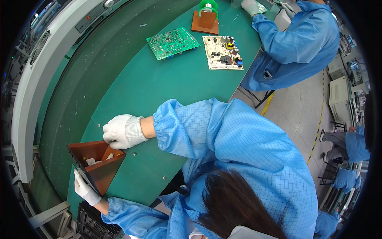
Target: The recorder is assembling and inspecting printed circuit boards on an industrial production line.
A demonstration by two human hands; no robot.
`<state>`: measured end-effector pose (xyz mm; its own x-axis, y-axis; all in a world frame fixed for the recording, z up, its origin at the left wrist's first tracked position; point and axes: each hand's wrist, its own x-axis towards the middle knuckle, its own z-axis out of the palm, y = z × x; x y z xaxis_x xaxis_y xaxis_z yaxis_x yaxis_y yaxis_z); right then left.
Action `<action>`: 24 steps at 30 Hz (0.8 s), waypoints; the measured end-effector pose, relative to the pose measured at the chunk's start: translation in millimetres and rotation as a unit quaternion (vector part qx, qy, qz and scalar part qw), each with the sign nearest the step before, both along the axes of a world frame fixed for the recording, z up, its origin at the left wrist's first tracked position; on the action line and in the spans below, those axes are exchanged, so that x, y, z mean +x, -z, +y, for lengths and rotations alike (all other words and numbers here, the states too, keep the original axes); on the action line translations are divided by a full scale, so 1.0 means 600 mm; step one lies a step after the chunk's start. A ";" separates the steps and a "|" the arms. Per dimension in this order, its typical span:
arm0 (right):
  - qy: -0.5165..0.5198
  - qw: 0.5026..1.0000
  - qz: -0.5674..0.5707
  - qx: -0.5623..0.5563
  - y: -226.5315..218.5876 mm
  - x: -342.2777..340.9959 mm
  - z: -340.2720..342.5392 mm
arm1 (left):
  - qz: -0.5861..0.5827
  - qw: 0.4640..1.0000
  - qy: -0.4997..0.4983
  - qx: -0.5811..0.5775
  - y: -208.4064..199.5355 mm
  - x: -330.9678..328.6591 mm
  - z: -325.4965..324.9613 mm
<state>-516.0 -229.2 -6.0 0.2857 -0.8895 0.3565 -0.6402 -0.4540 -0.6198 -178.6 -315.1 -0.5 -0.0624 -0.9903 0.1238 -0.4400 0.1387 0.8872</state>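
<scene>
A brown open-topped box (104,175) with slanted walls and a dark outer side stands at the near left edge of the green table. Several small white pieces (92,161) lie inside it. My right hand (121,131), in a white knit glove, is at the box's far corner with its fingers curled inward. Whatever those fingers hold, if anything, is hidden. My left hand (83,188), gloved alike, lies along the dark outer side with its visible fingers stretched out. Some of its fingers are out of sight.
Farther along the table (131,107) lie a green circuit board (172,42) and a cream board (223,53) with components. Behind them a green-flanged wire spool (208,7) sits on a brown stand (205,23). A co-worker in a blue smock (298,44) works at the far right.
</scene>
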 end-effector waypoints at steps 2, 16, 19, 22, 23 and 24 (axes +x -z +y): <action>0.001 1.000 0.001 -0.002 0.001 0.001 0.000 | -0.010 1.000 0.001 0.008 -0.001 -0.001 0.000; 0.001 1.000 -0.002 -0.008 0.006 0.002 -0.003 | 0.018 1.000 -0.010 -0.005 0.011 0.000 -0.004; 0.000 1.000 0.006 -0.002 0.003 0.001 -0.002 | 0.026 1.000 -0.008 0.000 0.013 0.003 -0.006; 0.004 1.000 0.010 -0.006 0.002 0.004 -0.001 | 0.029 1.000 -0.009 0.008 0.008 0.004 -0.004; 0.004 1.000 0.012 -0.007 -0.001 0.005 -0.001 | 0.030 0.999 -0.011 0.015 0.006 0.005 -0.003; 0.003 1.000 0.011 -0.004 0.004 0.004 -0.004 | 0.027 0.999 -0.011 0.018 0.009 0.004 -0.005</action>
